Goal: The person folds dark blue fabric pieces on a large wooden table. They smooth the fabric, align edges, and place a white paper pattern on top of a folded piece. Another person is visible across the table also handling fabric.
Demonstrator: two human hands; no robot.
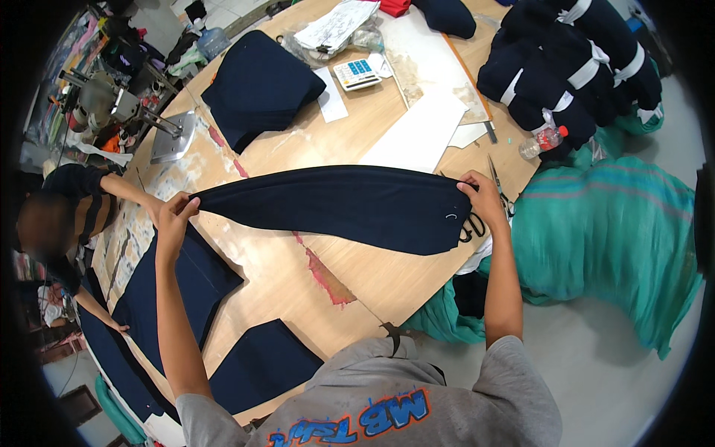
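A long navy fabric piece (pixel 335 205) is stretched across in front of me above the wooden table. My left hand (pixel 176 212) pinches its narrow left end between thumb and fingers. At the wider right end, my right hand (pixel 482 197) grips the upper corner. A small light curved mark shows near that end. Black scissor handles (pixel 471 228) stick out from behind the cloth, just below my right hand. Under my left forearm lies a stack of navy cut pieces (pixel 167 298), and another navy piece (pixel 264 365) rests near the table's front edge.
At the left, a co-worker (pixel 82 201) reaches over the table (pixel 261 290) beside a sewing machine (pixel 104 104). Farther back sit a navy fabric pile (pixel 261 89), a calculator (pixel 357 74) and papers. Tied navy bundles (pixel 551 67), a plastic bottle (pixel 544 141) and green sacks (pixel 603 231) crowd the right.
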